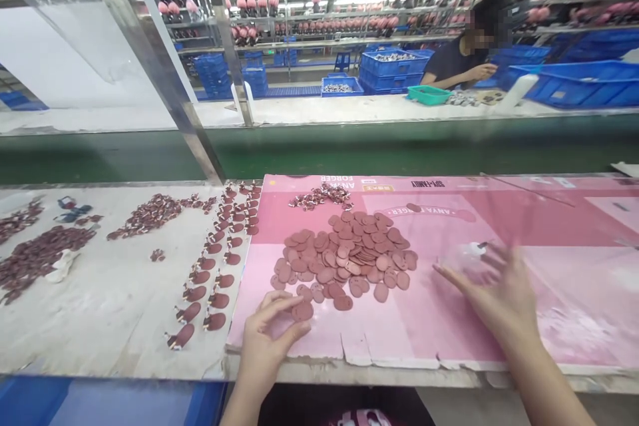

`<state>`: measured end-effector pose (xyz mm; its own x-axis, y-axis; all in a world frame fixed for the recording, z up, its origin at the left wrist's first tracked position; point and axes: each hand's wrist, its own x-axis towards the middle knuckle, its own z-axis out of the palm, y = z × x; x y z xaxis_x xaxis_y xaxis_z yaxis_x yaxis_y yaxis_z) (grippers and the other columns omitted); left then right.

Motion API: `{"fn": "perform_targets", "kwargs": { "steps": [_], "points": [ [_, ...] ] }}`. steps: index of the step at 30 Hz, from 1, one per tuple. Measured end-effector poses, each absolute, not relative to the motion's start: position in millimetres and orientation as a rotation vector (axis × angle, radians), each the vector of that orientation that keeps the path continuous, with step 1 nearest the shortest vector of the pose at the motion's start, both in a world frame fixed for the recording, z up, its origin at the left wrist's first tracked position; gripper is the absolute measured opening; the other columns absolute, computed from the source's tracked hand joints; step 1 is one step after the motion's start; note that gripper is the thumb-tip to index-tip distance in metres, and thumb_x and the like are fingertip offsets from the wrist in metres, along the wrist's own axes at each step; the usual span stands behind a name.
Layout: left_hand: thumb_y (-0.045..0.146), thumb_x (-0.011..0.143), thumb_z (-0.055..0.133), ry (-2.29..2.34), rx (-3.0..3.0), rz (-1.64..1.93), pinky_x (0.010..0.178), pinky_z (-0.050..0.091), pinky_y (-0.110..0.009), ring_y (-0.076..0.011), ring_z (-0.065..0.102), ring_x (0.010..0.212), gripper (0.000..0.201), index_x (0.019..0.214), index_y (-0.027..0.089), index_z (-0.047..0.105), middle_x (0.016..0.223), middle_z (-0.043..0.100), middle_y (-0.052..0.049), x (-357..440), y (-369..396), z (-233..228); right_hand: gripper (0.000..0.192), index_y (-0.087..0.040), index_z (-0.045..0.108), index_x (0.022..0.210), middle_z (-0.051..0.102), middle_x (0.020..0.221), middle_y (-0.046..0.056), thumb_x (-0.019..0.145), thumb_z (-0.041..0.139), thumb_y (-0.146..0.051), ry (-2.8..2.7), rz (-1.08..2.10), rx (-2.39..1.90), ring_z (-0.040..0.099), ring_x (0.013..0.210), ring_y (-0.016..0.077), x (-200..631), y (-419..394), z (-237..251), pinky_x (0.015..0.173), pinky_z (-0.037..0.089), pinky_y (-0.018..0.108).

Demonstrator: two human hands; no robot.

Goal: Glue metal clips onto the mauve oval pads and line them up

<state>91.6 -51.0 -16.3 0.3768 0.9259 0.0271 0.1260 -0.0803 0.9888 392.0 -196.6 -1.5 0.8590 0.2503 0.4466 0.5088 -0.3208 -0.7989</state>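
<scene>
My left hand (269, 333) is at the near edge of a pile of brown oval discs (357, 249), with its thumb and index finger pinched about one brown oval disc (302, 310). To the right of the pile, my right hand (504, 286) hovers over the pink printed sheet (424, 326), fingers spread and smeared by motion. Close to its fingertips is a blurred whitish thing with a dark tip (473, 251); its kind is unclear. Small figure-like pieces (324, 196) lie in a heap behind the discs.
Rows of discs with small pieces attached (214, 299) line the table left of the sheet. Farther left lie more heaps of small brown parts (44, 256). A metal post (170, 80) stands at the table's back. Beyond a green strip, a co-worker (464, 53) sits among blue crates (394, 66).
</scene>
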Motion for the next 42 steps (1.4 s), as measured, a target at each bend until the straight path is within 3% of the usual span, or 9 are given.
{"fn": "perform_targets", "kwargs": {
  "steps": [3,6,8,11,17,25,34,38,42],
  "points": [
    [0.054,0.061,0.079,0.974,1.469,0.925,0.082,0.053,-0.030,-0.0215,0.063,0.090,0.041,0.086,0.022,0.078,0.089,0.067,-0.006,92,-50,-16,0.089,-0.018,0.046,0.138,0.062,0.111,0.018,0.064,0.074,-0.057,-0.538,-0.738,-2.013,0.062,0.095,0.0347,365,-193,23,0.086,0.048,0.049],
    [0.053,0.068,0.075,0.971,1.545,0.971,0.084,0.053,-0.032,-0.0207,0.062,0.088,0.039,0.093,0.024,0.077,0.087,0.066,-0.005,95,-50,-16,0.050,-0.019,0.063,0.116,0.067,0.093,0.012,0.084,0.052,-0.056,-0.687,-0.353,-2.158,0.064,0.082,0.0264,347,-158,44,0.070,0.051,0.039],
    [0.051,0.072,0.072,0.967,1.629,0.983,0.085,0.053,-0.034,-0.0206,0.062,0.086,0.036,0.096,0.025,0.077,0.085,0.066,-0.005,97,-51,-16,0.044,-0.017,0.069,0.100,0.068,0.099,0.014,0.090,0.043,-0.051,-0.901,0.034,-2.510,0.063,0.093,0.0273,346,-118,52,0.076,0.049,0.038],
    [0.049,0.076,0.069,0.935,1.715,0.978,0.084,0.054,-0.036,-0.0214,0.063,0.086,0.033,0.097,0.025,0.077,0.086,0.067,-0.006,97,-53,-18,0.045,-0.012,0.069,0.081,0.067,0.097,0.019,0.092,0.046,-0.049,-1.000,0.136,-2.615,0.058,0.107,0.0334,353,-56,56,0.090,0.043,0.043],
    [0.044,0.075,0.071,0.951,1.812,0.980,0.082,0.056,-0.039,-0.0222,0.065,0.086,0.025,0.093,0.027,0.077,0.090,0.066,-0.007,94,-53,-32,0.033,-0.016,0.057,0.118,0.058,0.119,0.009,0.092,0.057,-0.037,-1.041,0.371,-2.733,0.059,0.103,0.0204,361,5,44,0.088,0.050,0.043],
    [0.020,0.070,0.075,0.952,2.058,0.853,0.083,0.053,-0.048,-0.0249,0.064,0.087,0.027,0.096,0.029,0.077,0.086,0.069,-0.007,95,-53,-31,0.033,-0.017,0.057,0.119,0.058,0.119,0.009,0.092,0.057,-0.035,-1.136,0.570,-2.666,0.060,0.102,0.0204,377,14,34,0.085,0.052,0.041],
    [0.010,0.064,0.080,1.048,2.076,0.786,0.083,0.052,-0.046,-0.0245,0.064,0.087,0.033,0.093,0.025,0.077,0.085,0.069,-0.006,100,-58,-19,0.015,-0.014,0.069,0.079,0.071,0.078,0.006,0.075,0.072,-0.027,-1.111,0.430,-2.286,0.067,0.077,0.0207,369,-21,33,0.070,0.052,0.031],
    [0.010,0.063,0.081,1.036,2.068,0.777,0.084,0.051,-0.044,-0.0239,0.064,0.087,0.034,0.094,0.025,0.077,0.085,0.071,-0.005,100,-58,-15,0.030,-0.016,0.073,0.084,0.074,0.081,0.007,0.069,0.073,-0.042,-1.053,0.397,-2.107,0.069,0.074,0.0223,327,-75,26,0.065,0.054,0.032],
    [0.011,0.063,0.083,1.037,2.059,0.780,0.084,0.049,-0.042,-0.0233,0.064,0.088,0.035,0.095,0.023,0.076,0.085,0.071,-0.005,102,-59,-17,0.037,-0.016,0.075,0.074,0.073,0.071,0.009,0.053,0.083,-0.046,-0.829,0.770,-1.767,0.069,0.063,0.0252,280,-119,10,0.059,0.058,0.036]
  ]
}}
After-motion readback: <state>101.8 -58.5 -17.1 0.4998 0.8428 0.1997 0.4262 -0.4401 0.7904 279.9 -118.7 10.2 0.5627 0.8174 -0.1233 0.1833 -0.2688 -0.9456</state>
